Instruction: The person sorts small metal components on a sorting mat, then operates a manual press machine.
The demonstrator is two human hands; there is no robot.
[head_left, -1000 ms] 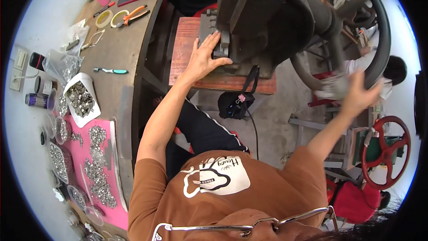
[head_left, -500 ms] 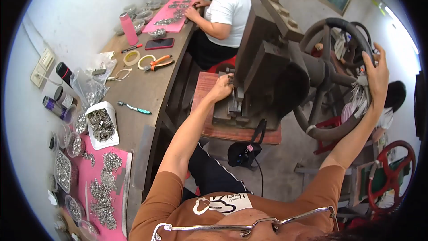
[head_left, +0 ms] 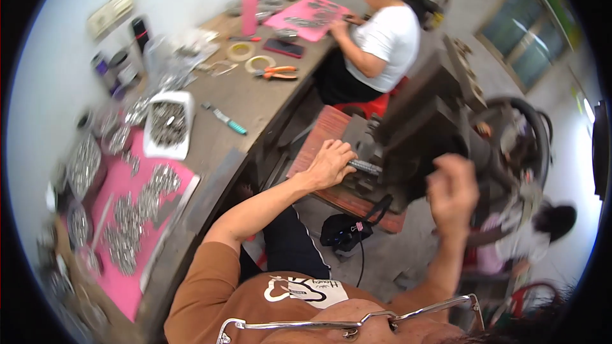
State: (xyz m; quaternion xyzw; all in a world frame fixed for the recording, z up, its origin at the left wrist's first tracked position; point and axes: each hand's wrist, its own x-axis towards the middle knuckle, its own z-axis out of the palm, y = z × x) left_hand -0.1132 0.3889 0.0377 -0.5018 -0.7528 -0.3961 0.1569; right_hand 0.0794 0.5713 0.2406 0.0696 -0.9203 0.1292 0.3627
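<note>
My left hand (head_left: 330,164) is closed at the end of a silvery, ridged strip (head_left: 366,166) beside the press bed. Blur hides what the strip is exactly. The dark metal hand press (head_left: 417,153) stands on a red wooden board (head_left: 320,132). My right hand (head_left: 452,194) hangs in the air in front of the press, apart from its big handwheel (head_left: 542,129). Motion smears its fingers, so their state is unclear. Beneath the press bed hangs a small black device (head_left: 341,230) with a cable.
The bench (head_left: 220,99) on the left bears a pink mat (head_left: 141,306) with small metal parts, a white tray (head_left: 183,99), a toothbrush (head_left: 224,118), orange-handled pliers (head_left: 279,72) and tape rolls. A co-worker (head_left: 390,38) sits at the bench's far end; another person (head_left: 529,229) is at right.
My right hand has let go of the handwheel and come left toward the press. My left hand has drawn back from the die, with a silvery strip now showing at its fingers. The view has turned.
</note>
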